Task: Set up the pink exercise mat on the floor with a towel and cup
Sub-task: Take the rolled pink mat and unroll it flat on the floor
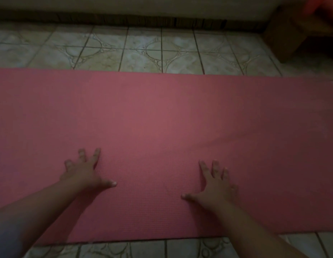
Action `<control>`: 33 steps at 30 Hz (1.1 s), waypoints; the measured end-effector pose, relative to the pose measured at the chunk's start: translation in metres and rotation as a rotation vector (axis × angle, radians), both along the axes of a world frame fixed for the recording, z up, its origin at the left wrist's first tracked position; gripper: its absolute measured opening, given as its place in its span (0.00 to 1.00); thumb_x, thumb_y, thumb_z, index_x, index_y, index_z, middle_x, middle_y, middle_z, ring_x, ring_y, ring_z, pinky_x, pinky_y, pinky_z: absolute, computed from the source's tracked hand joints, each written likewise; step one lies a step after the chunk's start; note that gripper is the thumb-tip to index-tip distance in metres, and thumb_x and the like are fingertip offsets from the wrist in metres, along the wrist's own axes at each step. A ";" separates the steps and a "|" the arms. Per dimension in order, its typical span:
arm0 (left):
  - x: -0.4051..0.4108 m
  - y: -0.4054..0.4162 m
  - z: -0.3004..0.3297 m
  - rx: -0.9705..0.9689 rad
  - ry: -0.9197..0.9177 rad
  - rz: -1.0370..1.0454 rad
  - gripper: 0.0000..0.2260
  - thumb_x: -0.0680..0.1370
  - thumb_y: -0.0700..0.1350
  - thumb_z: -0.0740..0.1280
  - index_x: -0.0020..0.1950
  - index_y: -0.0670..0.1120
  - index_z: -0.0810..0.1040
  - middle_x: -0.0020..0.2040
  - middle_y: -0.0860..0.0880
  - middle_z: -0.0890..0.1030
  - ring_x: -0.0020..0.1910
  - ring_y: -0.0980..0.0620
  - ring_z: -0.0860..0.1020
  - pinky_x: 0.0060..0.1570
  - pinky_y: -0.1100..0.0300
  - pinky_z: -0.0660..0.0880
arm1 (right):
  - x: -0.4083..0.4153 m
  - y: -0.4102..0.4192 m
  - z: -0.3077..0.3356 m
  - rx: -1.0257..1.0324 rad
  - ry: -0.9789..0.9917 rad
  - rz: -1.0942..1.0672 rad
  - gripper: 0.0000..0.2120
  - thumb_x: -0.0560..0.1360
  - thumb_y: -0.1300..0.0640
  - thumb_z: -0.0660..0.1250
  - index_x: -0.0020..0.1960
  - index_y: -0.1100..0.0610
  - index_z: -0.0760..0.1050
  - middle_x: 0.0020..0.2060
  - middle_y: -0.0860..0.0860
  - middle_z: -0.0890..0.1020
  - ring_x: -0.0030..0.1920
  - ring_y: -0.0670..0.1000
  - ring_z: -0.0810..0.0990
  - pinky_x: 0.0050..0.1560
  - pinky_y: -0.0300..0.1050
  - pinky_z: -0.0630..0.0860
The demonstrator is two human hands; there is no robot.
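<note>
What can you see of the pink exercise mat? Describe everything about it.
The pink exercise mat lies unrolled and flat on the tiled floor, running left to right out of view. Its surface looks like foam with a fine woven grain. A faint crease runs toward the right. The left hand and right hand press on it, fingers spread.

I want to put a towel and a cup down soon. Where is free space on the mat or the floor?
The pink mat is bare beyond both flat hands, up to its far edge. The left hand and right hand occupy the near middle. The tiled floor between mat and wall base is bare; the wooden furniture crowds the far right corner.
</note>
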State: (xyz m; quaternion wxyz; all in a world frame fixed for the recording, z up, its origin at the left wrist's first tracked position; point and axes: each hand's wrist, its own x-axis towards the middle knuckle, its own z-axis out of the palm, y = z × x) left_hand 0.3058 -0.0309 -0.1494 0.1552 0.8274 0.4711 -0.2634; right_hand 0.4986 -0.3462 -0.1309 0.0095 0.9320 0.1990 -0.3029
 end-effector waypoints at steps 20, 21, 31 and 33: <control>0.051 -0.040 0.003 -0.002 -0.034 -0.192 0.56 0.56 0.79 0.62 0.73 0.62 0.34 0.76 0.53 0.32 0.75 0.37 0.39 0.68 0.31 0.52 | 0.048 0.033 0.000 0.003 0.072 0.058 0.57 0.54 0.24 0.69 0.71 0.29 0.37 0.75 0.42 0.30 0.76 0.59 0.34 0.63 0.79 0.52; 0.051 -0.040 0.004 -0.004 -0.027 -0.201 0.56 0.57 0.78 0.61 0.74 0.61 0.34 0.76 0.52 0.32 0.75 0.37 0.39 0.68 0.32 0.52 | 0.047 0.032 0.000 0.002 0.066 0.067 0.56 0.54 0.24 0.68 0.71 0.29 0.36 0.75 0.42 0.31 0.76 0.60 0.34 0.63 0.79 0.52; 0.069 -0.072 0.028 -0.094 -0.059 -0.235 0.45 0.73 0.65 0.62 0.77 0.44 0.41 0.77 0.39 0.39 0.76 0.37 0.42 0.74 0.46 0.49 | 0.008 -0.028 -0.007 0.069 -0.018 0.176 0.35 0.75 0.34 0.52 0.75 0.38 0.39 0.77 0.46 0.38 0.77 0.55 0.40 0.74 0.63 0.47; 0.075 -0.094 0.050 -0.211 -0.085 -0.268 0.41 0.76 0.60 0.62 0.77 0.40 0.43 0.78 0.38 0.44 0.77 0.41 0.45 0.75 0.52 0.49 | 0.006 -0.049 0.017 -0.002 0.111 0.133 0.33 0.77 0.36 0.53 0.77 0.42 0.44 0.78 0.47 0.41 0.77 0.56 0.44 0.74 0.60 0.51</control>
